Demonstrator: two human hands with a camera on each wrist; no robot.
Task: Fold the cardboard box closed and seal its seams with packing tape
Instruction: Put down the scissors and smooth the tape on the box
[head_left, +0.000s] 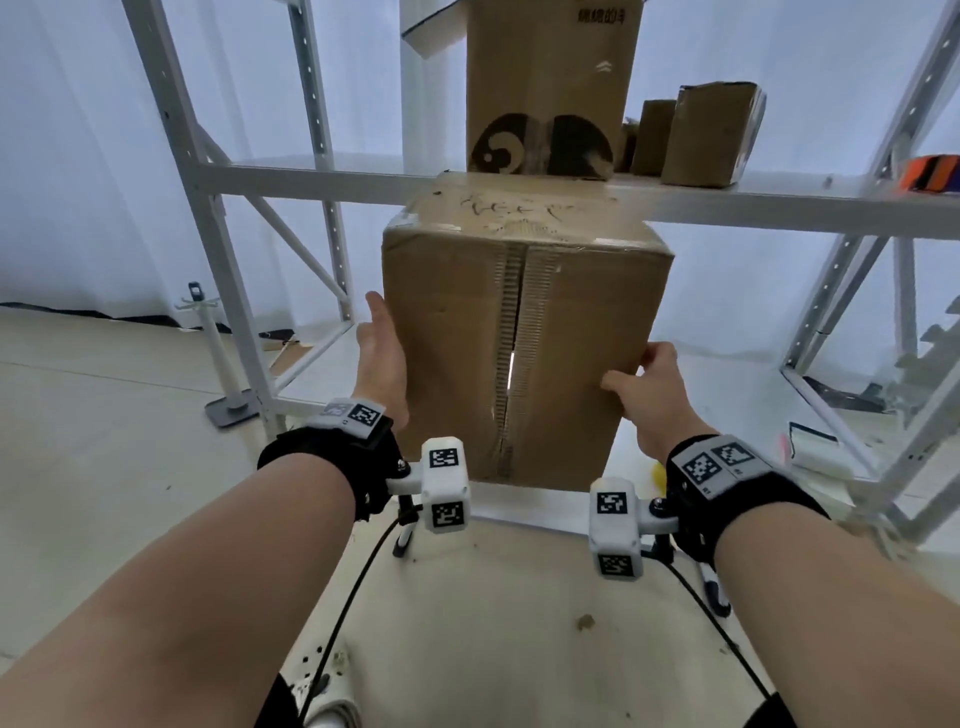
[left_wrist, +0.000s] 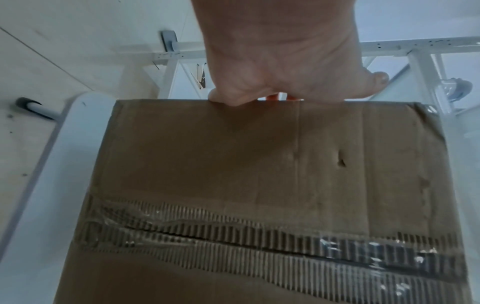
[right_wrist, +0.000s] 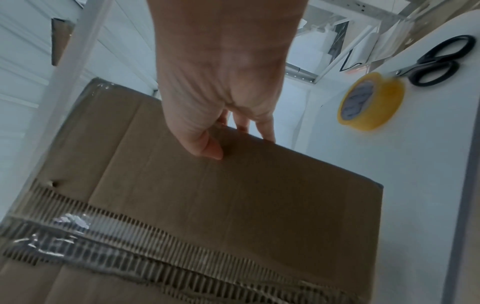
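A brown cardboard box (head_left: 457, 338) stands tipped up over the far edge of the white table (head_left: 519, 597), its flap face toward me. The middle seam (head_left: 511, 364) has torn, ribbed edges and gapes slightly; clear tape (left_wrist: 363, 253) wrinkles along part of it. My left hand (head_left: 382, 348) grips the box's left edge, fingers curled behind it (left_wrist: 272, 61). My right hand (head_left: 649, 395) grips the right edge, thumb on the face and fingers round the side (right_wrist: 221, 82). A yellow tape roll (right_wrist: 371, 100) lies on the table to the right, apart from both hands.
Black scissors (right_wrist: 436, 63) lie beside the tape roll. A white metal rack (head_left: 218, 179) stands right behind the box, with other cardboard boxes (head_left: 550, 88) and an orange object (head_left: 932, 174) on its shelf. A white stand (head_left: 228, 400) is on the floor to the left.
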